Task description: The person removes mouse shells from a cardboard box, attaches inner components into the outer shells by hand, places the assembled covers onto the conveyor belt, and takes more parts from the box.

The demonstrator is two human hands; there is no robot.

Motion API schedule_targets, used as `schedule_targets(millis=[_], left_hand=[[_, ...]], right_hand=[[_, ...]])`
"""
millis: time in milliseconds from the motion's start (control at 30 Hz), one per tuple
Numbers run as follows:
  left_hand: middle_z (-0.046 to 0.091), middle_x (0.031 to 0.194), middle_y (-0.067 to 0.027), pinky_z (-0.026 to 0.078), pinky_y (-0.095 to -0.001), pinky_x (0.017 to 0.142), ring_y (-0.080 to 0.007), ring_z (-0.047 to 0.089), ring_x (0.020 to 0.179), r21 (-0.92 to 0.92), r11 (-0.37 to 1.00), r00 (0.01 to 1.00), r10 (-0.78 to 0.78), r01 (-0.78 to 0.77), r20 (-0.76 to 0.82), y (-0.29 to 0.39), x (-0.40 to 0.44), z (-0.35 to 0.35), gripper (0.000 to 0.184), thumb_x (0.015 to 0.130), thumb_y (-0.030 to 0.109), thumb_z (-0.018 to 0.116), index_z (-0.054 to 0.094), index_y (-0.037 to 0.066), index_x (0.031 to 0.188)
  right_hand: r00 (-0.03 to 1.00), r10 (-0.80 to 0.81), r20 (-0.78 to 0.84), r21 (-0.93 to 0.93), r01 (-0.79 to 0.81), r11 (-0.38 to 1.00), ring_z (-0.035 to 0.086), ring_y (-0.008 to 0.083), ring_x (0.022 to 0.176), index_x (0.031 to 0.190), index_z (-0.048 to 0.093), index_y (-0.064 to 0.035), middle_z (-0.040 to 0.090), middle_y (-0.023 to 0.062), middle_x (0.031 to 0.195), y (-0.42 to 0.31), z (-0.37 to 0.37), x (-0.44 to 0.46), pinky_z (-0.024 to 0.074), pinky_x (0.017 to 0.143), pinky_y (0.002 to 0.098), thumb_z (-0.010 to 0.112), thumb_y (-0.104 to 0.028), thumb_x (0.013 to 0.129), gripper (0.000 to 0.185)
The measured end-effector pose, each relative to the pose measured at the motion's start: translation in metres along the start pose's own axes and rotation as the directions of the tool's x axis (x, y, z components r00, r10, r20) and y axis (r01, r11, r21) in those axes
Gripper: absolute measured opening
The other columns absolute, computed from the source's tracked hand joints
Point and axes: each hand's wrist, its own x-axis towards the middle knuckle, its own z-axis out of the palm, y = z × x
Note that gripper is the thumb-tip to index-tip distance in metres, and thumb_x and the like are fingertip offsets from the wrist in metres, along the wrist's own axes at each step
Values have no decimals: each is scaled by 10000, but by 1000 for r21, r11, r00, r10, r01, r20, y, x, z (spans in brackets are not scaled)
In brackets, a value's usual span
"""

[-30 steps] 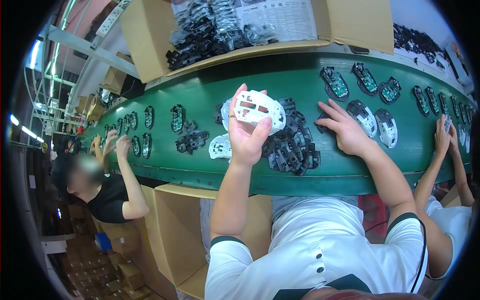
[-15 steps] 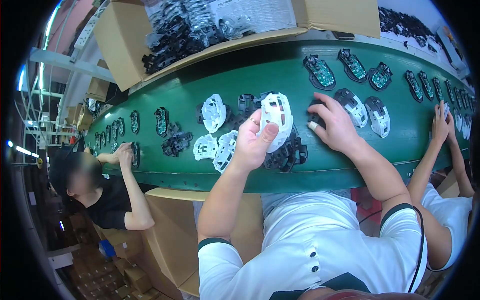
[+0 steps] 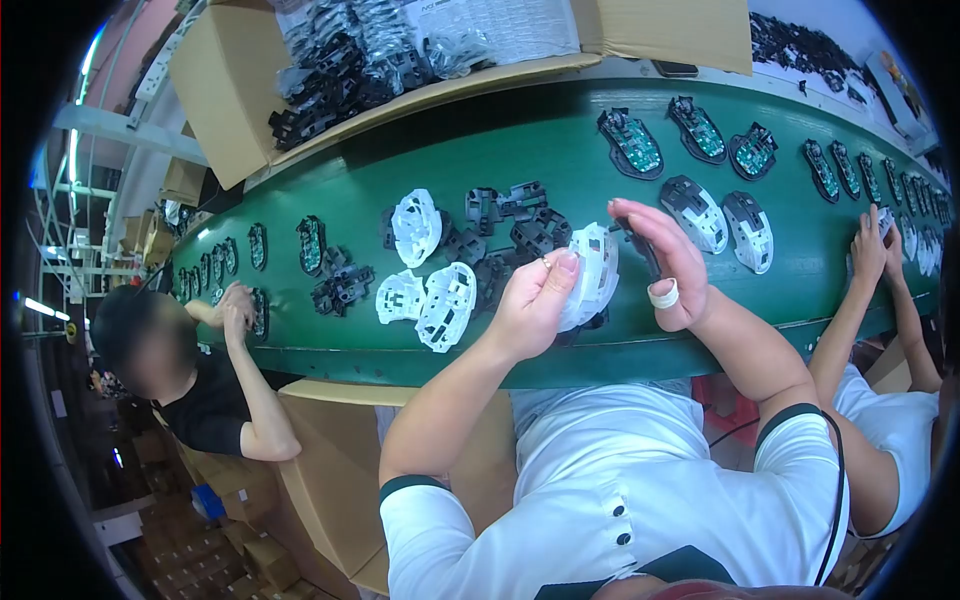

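My left hand (image 3: 537,305) grips a white mouse shell (image 3: 592,276), tilted on its side. Just right of it, my right hand (image 3: 672,262) holds a dark flat part (image 3: 640,247) between thumb and fingers, with a pale wrap on the thumb. The two parts are close together; whether they touch is unclear. Beyond my left hand lies a pile of black plastic parts (image 3: 540,228). White shells (image 3: 445,305) rest left of the pile. Two white-and-black mouse covers (image 3: 748,232) lie beyond my right hand.
On the green belt (image 3: 400,160) stand rows of circuit-board mouse bases (image 3: 632,142). A cardboard box (image 3: 225,90) of black parts is at the far side. One co-worker (image 3: 240,400) sits at left, another person's hands (image 3: 872,245) work at right. An open box (image 3: 335,470) is below the belt.
My right hand has lifted the dark part off the belt and turned palm inward towards the white shell. My left hand has turned and lowered the shell. The view has shifted slightly.
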Motion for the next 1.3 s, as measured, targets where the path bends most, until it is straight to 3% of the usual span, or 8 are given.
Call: schedule_targets(millis=[300, 567, 800, 900, 1000, 1100, 1233, 1300], left_hand=[[688, 1075, -49, 510, -250, 804, -78, 619, 903, 45, 999, 999, 30, -29, -25, 9, -5, 0, 441, 1122, 355, 454, 626, -25, 1266], [683, 906, -17, 489, -260, 705, -65, 586, 793, 124, 992, 999, 33, -30, -21, 5, -5, -5, 423, 1118, 365, 460, 670, -2, 1144], [627, 702, -27, 463, -289, 593, -80, 549, 637, 534, 843, 992, 112, -68, -50, 16, -7, -9, 393, 1113, 336, 467, 668, 8, 1030], [667, 699, -168, 511, -390, 623, -300, 672, 632, 569, 822, 996, 67, -17, -67, 28, -11, -9, 416, 1072, 362, 515, 684, -6, 976], [666, 724, -53, 499, -293, 636, -102, 601, 656, 646, 760, 996, -93, 73, -2, 36, -11, -16, 387, 1063, 353, 548, 697, 3, 994], [684, 754, -77, 520, -285, 684, -110, 628, 691, 686, 719, 994, -68, 112, -91, 30, -12, -15, 443, 1026, 404, 594, 702, -21, 964], [739, 881, -180, 556, -370, 751, -264, 725, 804, 499, 867, 986, 75, 11, -152, 28, -14, -14, 475, 946, 408, 695, 693, -53, 1061], [722, 913, -153, 550, -355, 782, -217, 707, 857, 418, 907, 996, -6, 43, -91, 34, -14, -18, 434, 933, 363, 729, 678, -36, 1098]], right_hand=[[999, -44, 13, -22, 44, 999, 484, 468, 1391, 1483, 392, 116, 449, 365, 1491, 0, 16, -2, 387, 1154, 480, 400, -380, 1106, 623], [994, 3, 109, -69, 5, 998, 451, 480, 1420, 1495, 384, 123, 420, 366, 1520, -6, 17, 5, 384, 1159, 490, 438, -351, 1093, 624], [984, 82, 160, -255, -39, 966, 438, 495, 1429, 1512, 368, 132, 381, 379, 1544, -16, 34, 10, 387, 1163, 485, 600, -192, 999, 650], [975, 93, 201, -176, -58, 983, 507, 454, 1382, 1501, 410, 103, 443, 330, 1522, -16, 27, 13, 417, 1146, 470, 715, -200, 927, 717], [933, 284, 220, -22, -286, 958, 577, 365, 1316, 1478, 470, 56, 540, 253, 1451, -21, 20, 17, 456, 1118, 448, 834, -230, 833, 794], [780, 520, 347, 196, -603, 773, 609, 266, 1261, 1464, 503, 17, 604, 178, 1379, -16, 26, 6, 484, 1085, 423, 917, -214, 747, 860], [803, 550, 230, 292, -596, 748, 611, 182, 1161, 1275, 553, -28, 635, 123, 1283, -11, 28, 0, 484, 1020, 349, 963, -162, 697, 722], [833, 514, 202, 340, -552, 761, 601, 182, 1166, 1294, 524, -33, 633, 113, 1269, -10, 30, -1, 471, 1031, 343, 965, -155, 693, 756]])
